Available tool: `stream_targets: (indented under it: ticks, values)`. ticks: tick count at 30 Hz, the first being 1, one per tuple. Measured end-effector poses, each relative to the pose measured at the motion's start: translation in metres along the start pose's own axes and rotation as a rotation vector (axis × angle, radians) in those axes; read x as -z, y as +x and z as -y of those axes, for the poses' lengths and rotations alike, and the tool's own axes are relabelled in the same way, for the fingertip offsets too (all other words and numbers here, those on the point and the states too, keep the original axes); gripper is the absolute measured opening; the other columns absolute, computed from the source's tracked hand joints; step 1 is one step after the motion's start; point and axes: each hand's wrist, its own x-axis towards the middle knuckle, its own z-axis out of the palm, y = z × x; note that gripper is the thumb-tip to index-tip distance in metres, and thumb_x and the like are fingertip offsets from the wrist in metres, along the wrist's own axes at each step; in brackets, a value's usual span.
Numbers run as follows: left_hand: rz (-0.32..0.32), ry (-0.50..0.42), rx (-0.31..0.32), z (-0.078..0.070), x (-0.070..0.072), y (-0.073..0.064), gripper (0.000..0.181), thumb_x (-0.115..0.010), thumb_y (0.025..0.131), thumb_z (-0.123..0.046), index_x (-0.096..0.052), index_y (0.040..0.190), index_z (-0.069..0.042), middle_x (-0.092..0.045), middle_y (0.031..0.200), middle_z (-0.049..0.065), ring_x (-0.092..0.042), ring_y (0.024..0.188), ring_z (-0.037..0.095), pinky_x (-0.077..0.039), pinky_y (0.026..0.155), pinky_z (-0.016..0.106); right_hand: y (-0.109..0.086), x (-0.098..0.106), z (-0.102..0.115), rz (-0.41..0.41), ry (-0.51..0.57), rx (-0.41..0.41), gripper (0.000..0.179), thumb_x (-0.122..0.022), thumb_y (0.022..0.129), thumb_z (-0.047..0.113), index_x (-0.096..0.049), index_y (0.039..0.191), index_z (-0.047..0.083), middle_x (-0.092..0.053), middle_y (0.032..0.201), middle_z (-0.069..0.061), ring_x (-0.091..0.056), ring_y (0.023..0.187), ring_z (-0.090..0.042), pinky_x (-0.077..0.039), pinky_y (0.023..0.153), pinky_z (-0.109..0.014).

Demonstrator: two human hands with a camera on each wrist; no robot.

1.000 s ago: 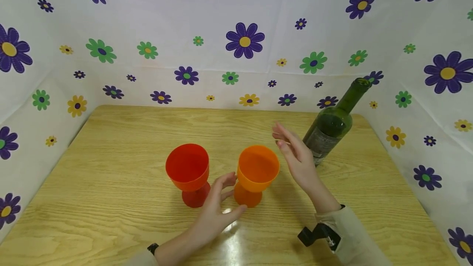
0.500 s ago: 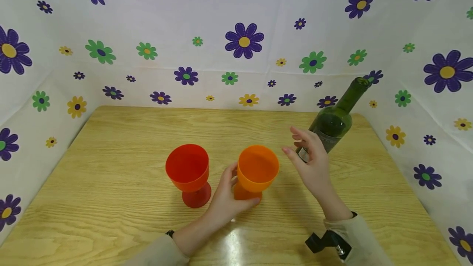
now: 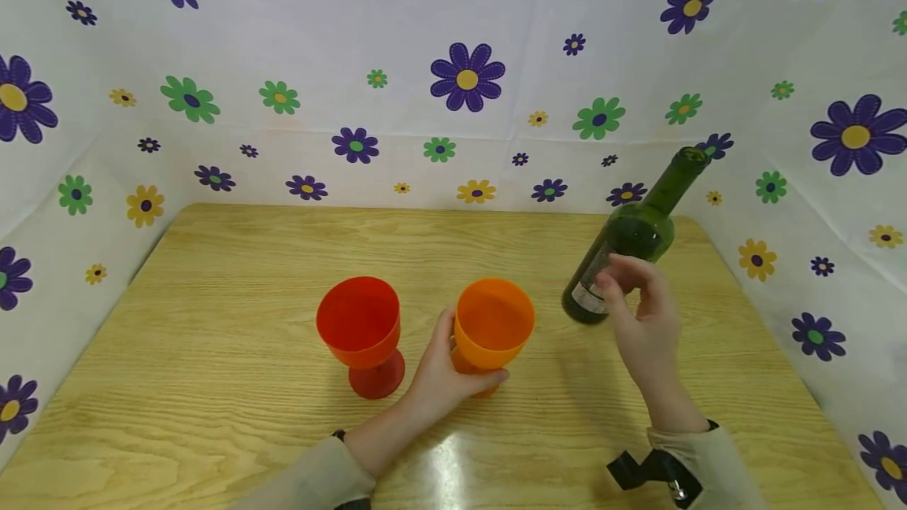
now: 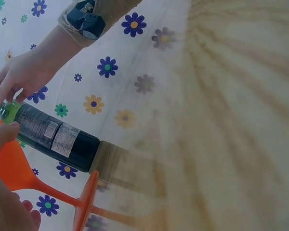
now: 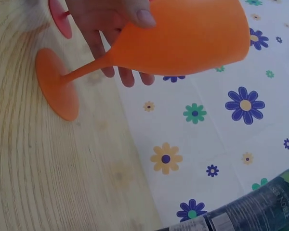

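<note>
In the head view my left hand (image 3: pixel 441 378) is around the orange goblet (image 3: pixel 494 323), its thumb across the near side and its fingers behind. The right wrist view shows the thumb on the bowl and the fingers spread behind the stem; the foot of the orange goblet (image 5: pixel 57 84) is by the tabletop. My right hand (image 3: pixel 648 329) is beside the green wine bottle (image 3: pixel 641 230), fingers loosely bent, overlapping its right side. In the left wrist view my right hand (image 4: pixel 26 74) is close to the shoulder of the bottle (image 4: pixel 55 134).
A red goblet (image 3: pixel 360 325) stands left of the orange one, close to my left hand. All stand on a wooden table (image 3: pixel 212 321). A white cloth with flowers (image 3: pixel 397 38) hangs behind the table and along both sides.
My left hand has moved in from the left and closed around the orange goblet. My right hand has moved right, from between goblet and bottle to the bottle's right side. Goblets and bottle have stayed put.
</note>
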Motion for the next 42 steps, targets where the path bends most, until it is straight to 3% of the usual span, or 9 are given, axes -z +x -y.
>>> stream_targets:
  ticks: [3, 8, 11, 16, 23, 29, 35, 42]
  values:
    - [0.021, -0.034, 0.004, -0.012, 0.001, -0.001, 0.081, -0.08, 0.065, -0.006, -0.032, 0.129, -0.016, -0.049, 0.123, -0.001, -0.045, 0.116, 0.017, -0.026, 0.103, 0.045, 0.0, 0.01, -0.001, -0.073, -0.056, -0.03, 0.027, -0.053, 0.078, -0.02, -0.052, 0.105, -0.018, -0.059, 0.087, -0.001, -0.052, 0.077, -0.01, -0.039, 0.069, -0.019]
    - [0.044, -0.088, -0.025, -0.011, -0.001, 0.0, 0.084, -0.08, 0.064, -0.003, -0.03, 0.131, -0.012, -0.05, 0.124, 0.007, -0.047, 0.115, 0.023, -0.029, 0.102, 0.044, 0.0, 0.025, -0.006, -0.204, -0.147, -0.147, 0.035, -0.059, 0.08, -0.008, -0.048, 0.114, -0.013, -0.05, 0.092, 0.006, -0.045, 0.077, -0.008, -0.035, 0.07, -0.02]
    - [0.051, -0.104, -0.037, -0.012, -0.001, 0.001, 0.084, -0.08, 0.064, -0.003, -0.03, 0.131, -0.011, -0.05, 0.124, 0.008, -0.046, 0.115, 0.023, -0.03, 0.102, 0.042, -0.001, 0.034, -0.015, -0.225, -0.192, -0.257, 0.05, -0.065, 0.078, -0.001, -0.043, 0.123, -0.003, -0.047, 0.102, 0.004, -0.043, 0.081, -0.01, -0.035, 0.074, -0.021]
    - [0.059, -0.138, -0.062, -0.011, -0.001, 0.002, 0.085, -0.081, 0.063, -0.002, -0.03, 0.13, -0.014, -0.049, 0.124, 0.006, -0.046, 0.115, 0.021, -0.029, 0.102, 0.042, -0.002, 0.046, -0.036, -0.13, -0.259, -0.481, 0.074, -0.071, 0.076, 0.009, -0.03, 0.137, 0.019, -0.036, 0.131, 0.001, -0.044, 0.104, -0.012, -0.039, 0.087, -0.025]
    - [0.055, -0.135, -0.127, 0.009, -0.003, 0.008, 0.09, -0.083, 0.063, -0.008, -0.028, 0.133, -0.022, -0.048, 0.126, 0.001, -0.045, 0.115, 0.019, -0.031, 0.101, 0.042, -0.003, 0.05, -0.053, 0.038, -0.219, -0.706, 0.091, -0.073, 0.076, 0.014, -0.012, 0.143, 0.03, -0.02, 0.146, 0.0, -0.033, 0.126, -0.023, -0.033, 0.101, -0.046]
    - [0.052, -0.148, -0.124, 0.015, -0.005, 0.009, 0.089, -0.083, 0.063, -0.011, -0.029, 0.132, -0.025, -0.048, 0.126, -0.001, -0.045, 0.116, 0.018, -0.03, 0.102, 0.042, -0.005, 0.045, -0.064, 0.093, -0.173, -0.726, 0.092, -0.073, 0.076, 0.016, -0.012, 0.142, 0.035, -0.018, 0.147, -0.007, -0.029, 0.128, -0.033, -0.03, 0.1, -0.053]
    - [0.046, -0.137, -0.114, 0.014, -0.005, 0.01, 0.089, -0.083, 0.063, -0.011, -0.029, 0.132, -0.025, -0.048, 0.125, -0.002, -0.045, 0.115, 0.017, -0.031, 0.102, 0.041, -0.01, 0.043, -0.075, 0.098, -0.195, -0.701, 0.087, -0.074, 0.075, 0.019, -0.018, 0.139, 0.037, -0.028, 0.141, -0.005, -0.034, 0.122, -0.03, -0.034, 0.096, -0.053]
    - [0.043, -0.154, -0.119, -0.003, -0.004, 0.006, 0.087, -0.081, 0.064, -0.004, -0.029, 0.133, -0.02, -0.048, 0.124, 0.003, -0.046, 0.114, 0.022, -0.031, 0.101, 0.044, -0.008, 0.038, -0.077, 0.103, -0.155, -0.691, 0.087, -0.075, 0.073, 0.013, -0.02, 0.138, 0.034, -0.03, 0.137, -0.001, -0.037, 0.119, -0.026, -0.035, 0.092, -0.051]
